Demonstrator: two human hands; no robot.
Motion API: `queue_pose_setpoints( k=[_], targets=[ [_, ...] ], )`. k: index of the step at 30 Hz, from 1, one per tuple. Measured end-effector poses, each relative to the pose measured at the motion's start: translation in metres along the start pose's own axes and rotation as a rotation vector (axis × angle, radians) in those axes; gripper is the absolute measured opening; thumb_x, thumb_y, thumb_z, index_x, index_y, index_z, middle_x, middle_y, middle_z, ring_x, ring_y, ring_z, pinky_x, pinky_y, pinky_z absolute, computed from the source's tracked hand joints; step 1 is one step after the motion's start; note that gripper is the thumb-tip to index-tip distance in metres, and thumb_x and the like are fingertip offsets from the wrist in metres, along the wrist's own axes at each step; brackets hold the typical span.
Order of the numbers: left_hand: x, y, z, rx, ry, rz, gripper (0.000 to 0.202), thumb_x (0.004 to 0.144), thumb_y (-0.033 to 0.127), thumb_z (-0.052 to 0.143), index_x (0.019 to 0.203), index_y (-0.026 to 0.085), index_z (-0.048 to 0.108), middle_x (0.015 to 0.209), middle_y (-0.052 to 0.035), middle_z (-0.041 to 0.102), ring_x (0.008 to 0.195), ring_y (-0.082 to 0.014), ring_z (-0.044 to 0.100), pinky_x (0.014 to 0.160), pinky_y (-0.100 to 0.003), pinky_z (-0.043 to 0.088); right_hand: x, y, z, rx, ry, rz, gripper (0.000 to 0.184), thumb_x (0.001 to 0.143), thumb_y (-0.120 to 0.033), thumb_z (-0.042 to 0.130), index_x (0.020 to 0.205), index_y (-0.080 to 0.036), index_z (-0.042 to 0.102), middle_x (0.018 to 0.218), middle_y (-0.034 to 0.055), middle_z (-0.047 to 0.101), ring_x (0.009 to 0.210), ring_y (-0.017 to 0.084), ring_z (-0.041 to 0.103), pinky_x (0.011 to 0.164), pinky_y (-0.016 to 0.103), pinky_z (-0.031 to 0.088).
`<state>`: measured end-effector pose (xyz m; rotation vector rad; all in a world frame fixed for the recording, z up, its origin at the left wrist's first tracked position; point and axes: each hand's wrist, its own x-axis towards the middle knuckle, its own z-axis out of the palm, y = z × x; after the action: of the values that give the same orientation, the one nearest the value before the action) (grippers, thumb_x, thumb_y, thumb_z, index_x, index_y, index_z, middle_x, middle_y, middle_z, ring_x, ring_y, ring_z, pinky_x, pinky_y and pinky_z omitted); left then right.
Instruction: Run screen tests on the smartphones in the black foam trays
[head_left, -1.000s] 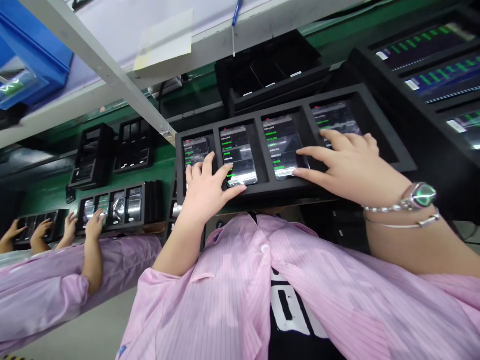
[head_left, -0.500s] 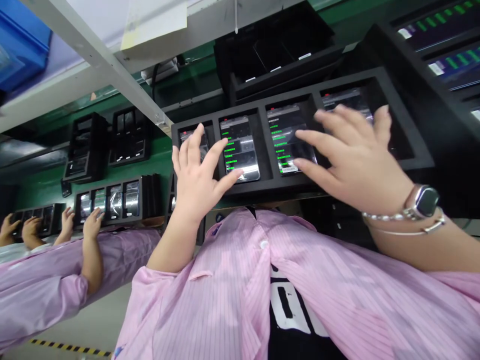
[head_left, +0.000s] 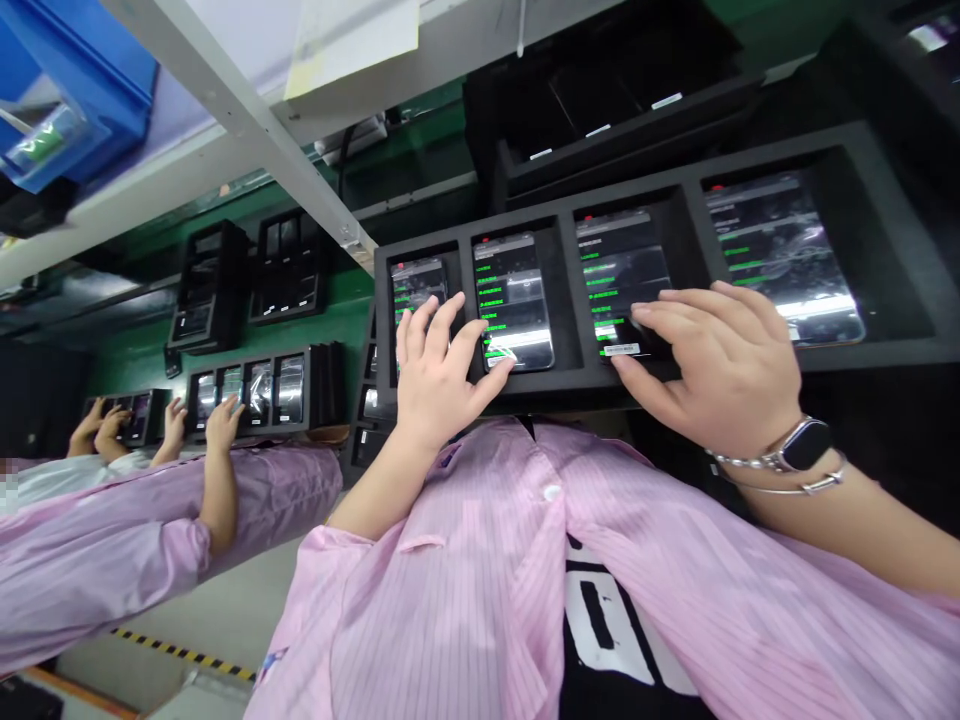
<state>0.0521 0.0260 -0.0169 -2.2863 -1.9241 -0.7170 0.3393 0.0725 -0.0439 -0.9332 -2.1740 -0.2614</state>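
Several smartphones with lit dark screens and green text lie in the slots of a black foam tray (head_left: 907, 270) before me. My left hand (head_left: 439, 375), fingers spread, is over the lower parts of the leftmost phone (head_left: 418, 280) and the second phone (head_left: 517, 300). Its thumb reaches that second phone's lower edge. My right hand (head_left: 724, 365) has its thumb and index finger apart at the lower right of the third phone (head_left: 619, 270). The rightmost phone (head_left: 784, 250) lies just beyond the right hand. Whether the fingertips touch glass, I cannot tell.
Behind stands another black tray (head_left: 600, 110) with dark devices. A white metal post (head_left: 255, 125) slants down to the tray's left corner. To the left, a co-worker's hands (head_left: 223, 422) are over a tray of phones (head_left: 304, 395). A blue bin (head_left: 112, 90) sits upper left.
The view has shifted, so the tray appears farther right. My right hand has come down off the rightmost phone, uncovering its screen. My left hand stays over the left phones.
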Motion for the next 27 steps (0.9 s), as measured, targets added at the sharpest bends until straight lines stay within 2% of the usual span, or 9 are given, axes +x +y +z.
queue_pose_setpoints(
  k=[6, 11, 14, 17, 19, 21, 24, 26, 27],
  targets=[
    [-0.001, 0.002, 0.001, 0.049, 0.024, 0.043, 0.035, 0.094, 0.055, 0.066, 0.109, 0.026, 0.076, 0.142, -0.008, 0.07, 0.142, -0.0335, 0.056, 0.129, -0.057, 0.027, -0.004, 0.003, 0.003, 0.044, 0.022, 0.047, 0.037, 0.088, -0.032, 0.075, 0.122, -0.024, 0.064, 0.108, 0.0028, 0.078, 0.104, 0.026, 0.075, 0.105, 0.042, 0.056],
    [-0.001, 0.002, 0.001, 0.062, 0.024, 0.045, 0.034, 0.093, 0.055, 0.068, 0.109, 0.026, 0.075, 0.139, -0.0075, 0.071, 0.14, -0.0345, 0.057, 0.131, -0.061, 0.022, 0.0, 0.001, 0.001, 0.007, 0.051, -0.011, 0.031, 0.092, -0.03, 0.071, 0.12, -0.021, 0.062, 0.101, 0.0055, 0.077, 0.097, 0.026, 0.075, 0.097, 0.041, 0.058],
    [0.001, 0.002, 0.002, 0.042, -0.013, 0.01, 0.052, 0.09, 0.065, 0.071, 0.123, 0.026, 0.072, 0.147, -0.0111, 0.066, 0.146, -0.039, 0.049, 0.132, -0.066, 0.013, 0.003, -0.001, 0.0, -0.038, -0.01, 0.025, 0.037, 0.095, -0.036, 0.07, 0.126, -0.017, 0.061, 0.11, 0.0104, 0.076, 0.108, 0.031, 0.072, 0.1, 0.043, 0.056],
    [0.006, 0.003, 0.002, 0.038, -0.103, -0.051, 0.075, 0.085, 0.075, 0.071, 0.141, 0.026, 0.064, 0.161, -0.0139, 0.052, 0.156, -0.0434, 0.034, 0.132, -0.07, 0.008, 0.003, -0.002, 0.002, -0.086, -0.056, 0.088, 0.053, 0.102, -0.055, 0.059, 0.136, -0.014, 0.058, 0.121, 0.0129, 0.073, 0.123, 0.033, 0.067, 0.112, 0.047, 0.05],
    [0.008, 0.004, 0.001, 0.046, -0.157, -0.072, 0.077, 0.085, 0.076, 0.07, 0.145, 0.028, 0.061, 0.168, -0.0135, 0.043, 0.16, -0.0448, 0.026, 0.131, -0.072, 0.006, 0.003, -0.003, 0.003, -0.098, -0.111, 0.108, 0.064, 0.105, -0.065, 0.048, 0.139, -0.012, 0.056, 0.125, 0.0142, 0.072, 0.128, 0.033, 0.064, 0.12, 0.049, 0.043],
    [0.009, 0.003, 0.001, 0.049, -0.176, -0.068, 0.074, 0.087, 0.076, 0.068, 0.143, 0.028, 0.063, 0.171, -0.0133, 0.039, 0.161, -0.0463, 0.021, 0.13, -0.074, 0.006, 0.003, -0.003, 0.003, -0.097, -0.178, 0.119, 0.069, 0.107, -0.068, 0.042, 0.141, -0.009, 0.054, 0.125, 0.0157, 0.071, 0.129, 0.032, 0.063, 0.124, 0.049, 0.038],
    [0.007, -0.001, 0.0, 0.025, -0.12, 0.021, 0.079, 0.086, 0.077, 0.068, 0.147, 0.027, 0.06, 0.171, -0.0147, 0.038, 0.161, -0.0467, 0.022, 0.13, -0.071, 0.013, 0.003, -0.001, 0.002, -0.109, -0.16, 0.092, 0.066, 0.106, -0.067, 0.047, 0.137, -0.01, 0.058, 0.125, 0.0149, 0.071, 0.128, 0.03, 0.062, 0.123, 0.046, 0.037],
    [0.004, -0.005, -0.001, 0.004, -0.073, 0.184, 0.084, 0.085, 0.078, 0.069, 0.15, 0.026, 0.058, 0.163, -0.0143, 0.05, 0.156, -0.043, 0.035, 0.132, -0.066, 0.015, 0.001, 0.0, 0.0, -0.112, -0.13, 0.041, 0.057, 0.103, -0.066, 0.052, 0.127, -0.015, 0.065, 0.122, 0.0113, 0.072, 0.121, 0.028, 0.064, 0.12, 0.045, 0.04],
    [0.003, -0.006, -0.002, 0.002, -0.073, 0.284, 0.08, 0.087, 0.074, 0.07, 0.148, 0.025, 0.059, 0.155, -0.0128, 0.059, 0.15, -0.0392, 0.046, 0.134, -0.063, 0.014, 0.0, 0.001, 0.0, -0.099, -0.139, 0.016, 0.052, 0.103, -0.065, 0.054, 0.12, -0.018, 0.069, 0.119, 0.0093, 0.073, 0.116, 0.027, 0.065, 0.118, 0.045, 0.041]
  ],
)
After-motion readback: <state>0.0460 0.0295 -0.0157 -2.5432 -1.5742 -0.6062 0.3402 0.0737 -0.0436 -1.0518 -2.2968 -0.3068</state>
